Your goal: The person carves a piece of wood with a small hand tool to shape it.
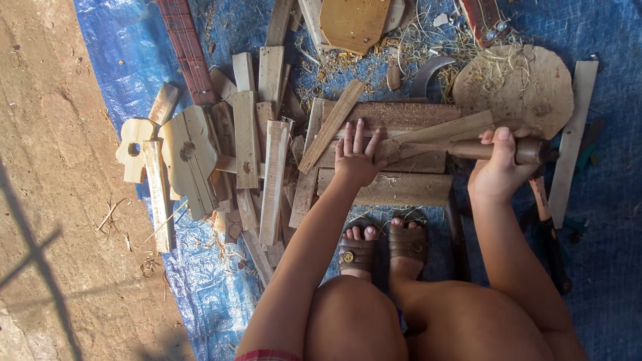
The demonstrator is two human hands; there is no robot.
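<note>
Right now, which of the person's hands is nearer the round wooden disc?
Right. The right hand grips a tool handle just below the disc, at its lower edge. The left hand presses flat on planks well to the disc's left.

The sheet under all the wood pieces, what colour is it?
Blue. The sheet is a woven tarpaulin, seen clearly in the head view.
</note>
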